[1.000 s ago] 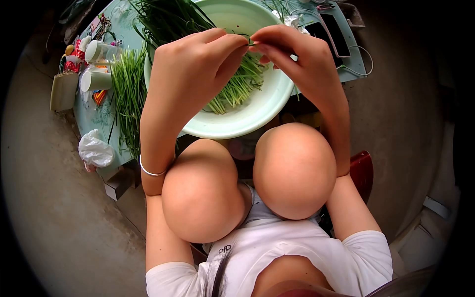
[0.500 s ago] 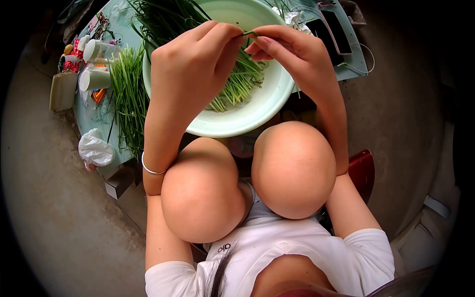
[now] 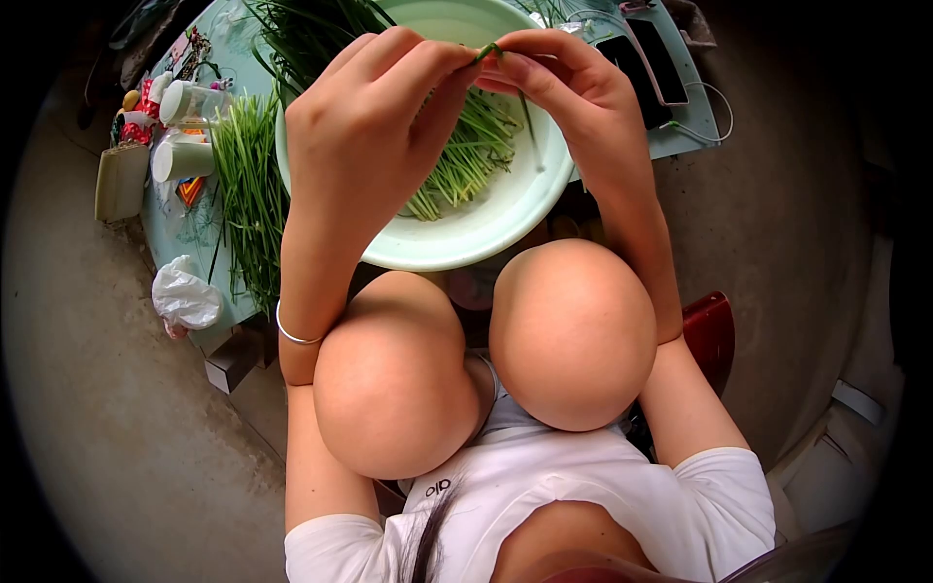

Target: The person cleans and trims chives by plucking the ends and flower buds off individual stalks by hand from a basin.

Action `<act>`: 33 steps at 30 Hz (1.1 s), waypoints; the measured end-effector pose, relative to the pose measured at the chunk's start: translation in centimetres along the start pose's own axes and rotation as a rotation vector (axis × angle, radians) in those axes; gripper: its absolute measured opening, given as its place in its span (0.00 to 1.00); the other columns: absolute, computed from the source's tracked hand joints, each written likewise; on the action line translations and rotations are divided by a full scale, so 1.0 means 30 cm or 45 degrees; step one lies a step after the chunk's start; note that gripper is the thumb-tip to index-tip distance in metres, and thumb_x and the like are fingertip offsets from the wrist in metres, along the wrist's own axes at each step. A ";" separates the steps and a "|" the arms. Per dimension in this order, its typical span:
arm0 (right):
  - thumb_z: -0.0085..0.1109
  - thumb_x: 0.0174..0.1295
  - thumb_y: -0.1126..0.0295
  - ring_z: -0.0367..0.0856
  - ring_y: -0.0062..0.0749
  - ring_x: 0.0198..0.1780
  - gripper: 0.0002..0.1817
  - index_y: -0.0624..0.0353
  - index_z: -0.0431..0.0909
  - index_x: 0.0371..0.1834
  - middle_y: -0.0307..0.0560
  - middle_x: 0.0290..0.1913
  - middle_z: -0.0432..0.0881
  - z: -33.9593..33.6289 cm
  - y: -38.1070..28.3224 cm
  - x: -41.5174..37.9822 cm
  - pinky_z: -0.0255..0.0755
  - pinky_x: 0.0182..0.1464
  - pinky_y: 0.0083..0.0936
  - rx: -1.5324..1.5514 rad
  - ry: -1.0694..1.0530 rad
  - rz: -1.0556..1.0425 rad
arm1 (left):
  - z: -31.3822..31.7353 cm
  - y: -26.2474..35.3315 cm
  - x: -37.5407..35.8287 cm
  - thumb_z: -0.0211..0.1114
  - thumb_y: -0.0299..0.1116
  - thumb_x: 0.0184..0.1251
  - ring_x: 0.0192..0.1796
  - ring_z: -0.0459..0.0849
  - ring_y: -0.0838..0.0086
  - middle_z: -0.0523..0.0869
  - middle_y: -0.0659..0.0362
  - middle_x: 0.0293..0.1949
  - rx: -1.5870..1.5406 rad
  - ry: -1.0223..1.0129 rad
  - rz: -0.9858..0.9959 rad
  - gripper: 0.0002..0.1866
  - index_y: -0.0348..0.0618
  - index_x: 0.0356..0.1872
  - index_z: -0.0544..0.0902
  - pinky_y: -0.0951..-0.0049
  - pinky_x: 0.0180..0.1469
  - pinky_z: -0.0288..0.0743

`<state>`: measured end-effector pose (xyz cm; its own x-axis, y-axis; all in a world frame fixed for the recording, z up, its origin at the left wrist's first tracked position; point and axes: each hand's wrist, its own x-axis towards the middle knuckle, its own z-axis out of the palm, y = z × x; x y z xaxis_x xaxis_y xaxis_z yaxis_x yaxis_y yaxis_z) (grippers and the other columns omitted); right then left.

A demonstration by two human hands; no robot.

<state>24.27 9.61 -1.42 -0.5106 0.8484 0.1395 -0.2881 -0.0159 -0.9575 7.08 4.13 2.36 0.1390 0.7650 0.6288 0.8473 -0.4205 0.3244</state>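
Note:
Above the pale green basin [image 3: 457,257], my left hand [image 3: 374,117] and my right hand [image 3: 583,92] meet fingertip to fingertip. Both pinch a bent green chive [image 3: 489,51] between thumb and forefinger. A thin stem hangs down below my right fingers. Cut chive stalks [image 3: 476,141] lie inside the basin, partly behind my left hand. Long dark chive leaves [image 3: 306,34] are heaped at its upper left. On the table left of the basin rests a bundle of chives [image 3: 251,189], its pale ends pointing away from me.
On the left of the table [image 3: 165,228] are a clear plastic cup [image 3: 190,103], a pale cup [image 3: 183,157] lying on its side and a crumpled white bag [image 3: 187,294]. Phones [image 3: 659,60] with a white cable lie at the right. My knees [image 3: 573,335] are raised below the basin.
Both hands have shifted slightly up and left. The chive between my fingertips is now bent more sharply, and a thin stem shows hanging below my right hand.

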 end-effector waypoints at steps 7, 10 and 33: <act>0.51 0.68 0.72 0.81 0.34 0.49 0.11 0.67 0.73 0.49 0.51 0.44 0.82 0.007 0.017 -0.001 0.75 0.56 0.33 0.347 0.065 0.084 | 0.012 0.003 0.002 0.67 0.28 0.52 0.28 0.80 0.71 0.80 0.65 0.26 -0.024 0.001 0.022 0.08 0.50 0.35 0.83 0.73 0.27 0.73; 0.51 0.68 0.71 0.81 0.36 0.51 0.11 0.65 0.73 0.50 0.52 0.46 0.81 -0.007 0.020 0.002 0.75 0.57 0.35 0.435 -0.018 0.128 | 0.012 0.006 0.005 0.67 0.28 0.51 0.28 0.80 0.71 0.80 0.65 0.26 -0.041 -0.005 0.022 0.08 0.49 0.34 0.82 0.73 0.27 0.73; 0.52 0.66 0.73 0.81 0.29 0.44 0.10 0.63 0.75 0.48 0.50 0.52 0.79 -0.314 -0.218 -0.118 0.75 0.46 0.25 1.106 0.331 -0.297 | 0.262 -0.044 0.155 0.59 0.37 0.66 0.31 0.82 0.65 0.85 0.53 0.30 -0.257 -0.531 -0.086 0.11 0.41 0.40 0.83 0.68 0.34 0.75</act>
<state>35.61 11.69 1.95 -0.1966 0.9700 0.1432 -0.9184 -0.1309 -0.3735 10.63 12.09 -0.68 0.3164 0.9073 0.2771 0.7508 -0.4180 0.5115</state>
